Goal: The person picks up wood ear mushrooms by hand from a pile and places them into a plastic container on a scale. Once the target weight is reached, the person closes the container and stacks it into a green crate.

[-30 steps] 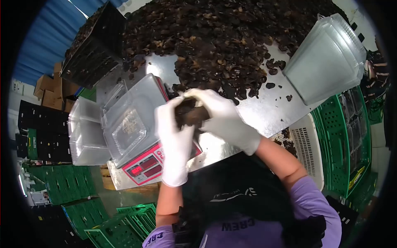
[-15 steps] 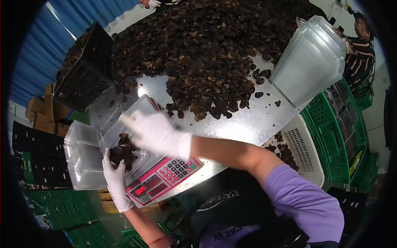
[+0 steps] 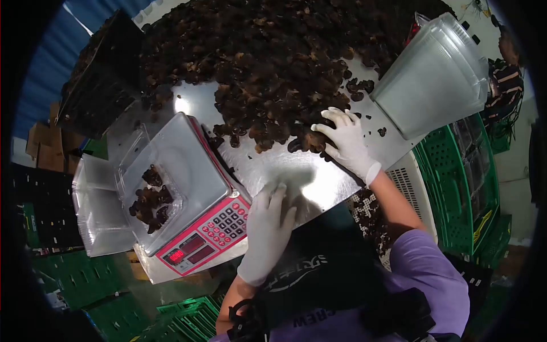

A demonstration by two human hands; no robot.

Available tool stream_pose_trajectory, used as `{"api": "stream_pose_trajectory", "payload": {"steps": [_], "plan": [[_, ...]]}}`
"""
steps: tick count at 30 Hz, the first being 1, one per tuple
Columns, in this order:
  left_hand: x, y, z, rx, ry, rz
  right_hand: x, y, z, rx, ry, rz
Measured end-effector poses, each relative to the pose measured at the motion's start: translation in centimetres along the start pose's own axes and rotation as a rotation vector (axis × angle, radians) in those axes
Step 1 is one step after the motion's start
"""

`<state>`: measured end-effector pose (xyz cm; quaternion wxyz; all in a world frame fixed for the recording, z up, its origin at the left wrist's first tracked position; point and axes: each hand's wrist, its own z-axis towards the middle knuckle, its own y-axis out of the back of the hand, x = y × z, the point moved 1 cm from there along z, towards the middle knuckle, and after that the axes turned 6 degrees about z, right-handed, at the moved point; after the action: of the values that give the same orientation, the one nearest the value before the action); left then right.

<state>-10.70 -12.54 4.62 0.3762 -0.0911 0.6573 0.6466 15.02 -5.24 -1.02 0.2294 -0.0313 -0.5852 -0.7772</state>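
Note:
White gloves cover both hands. My right hand (image 3: 348, 142) reaches the front edge of the large pile of dark brown, mushroom-like pieces (image 3: 268, 74), fingers spread and curved over a few of them. Beside the scale's keypad, my left hand (image 3: 269, 228) hovers over the metal table (image 3: 250, 162) with its fingers apart and nothing in them. The red and grey scale (image 3: 196, 176) shows lit red digits. On its plate rests an open clear plastic box (image 3: 174, 196) with several dark pieces (image 3: 151, 199) inside.
Stacked clear containers (image 3: 102, 208) stand left of the scale; another tall stack (image 3: 427, 80) leans at the right. A black crate (image 3: 102, 85) is at the back left. Green crates (image 3: 450, 182) and a white basket (image 3: 419, 188) flank the right side. Another person (image 3: 504, 85) is far right.
My right hand has moved from above the box to the pile. My left hand has left the box and come right, beside the scale. The view has shifted slightly.

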Motion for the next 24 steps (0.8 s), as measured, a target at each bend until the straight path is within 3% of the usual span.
{"api": "stream_pose_trajectory", "payload": {"steps": [2, 4, 8, 10, 13, 17, 21, 22, 24], "plan": [[0.0, -2.1, 1.8, 0.037, 0.119, -0.037, -0.8, 0.5, -2.2, -0.019, -0.044, 0.005], [1.7, -4.2, 3.9, -0.040, 0.069, 0.064, -1.6, 0.7, -3.8, -0.085, -0.072, 0.003], [5.1, -6.7, 9.7, -0.316, 0.056, 0.526, -3.0, 0.4, -6.1, -0.220, -0.178, 0.138], [5.4, -7.0, 12.1, -0.176, 0.263, 0.564, -3.7, 0.1, -6.9, -0.284, -0.177, 0.136], [6.1, -8.0, 12.7, -0.316, 0.197, 0.694, -3.9, 0.6, -7.2, -0.407, -0.267, 0.281], [4.1, -7.4, 10.4, -0.491, 0.132, 0.524, -3.4, 1.4, -6.7, -0.364, -0.288, 0.232], [2.9, -8.3, 7.0, -0.334, 0.038, 0.312, -1.7, -0.4, -5.2, -0.371, -0.183, 0.196], [1.9, -8.5, 6.5, -0.204, 0.165, 0.241, -0.7, 0.0, -4.1, -0.311, -0.181, 0.196], [1.3, -9.0, 6.4, -0.274, 0.026, 0.286, 0.7, -0.8, -2.4, -0.260, -0.150, 0.106]]}}
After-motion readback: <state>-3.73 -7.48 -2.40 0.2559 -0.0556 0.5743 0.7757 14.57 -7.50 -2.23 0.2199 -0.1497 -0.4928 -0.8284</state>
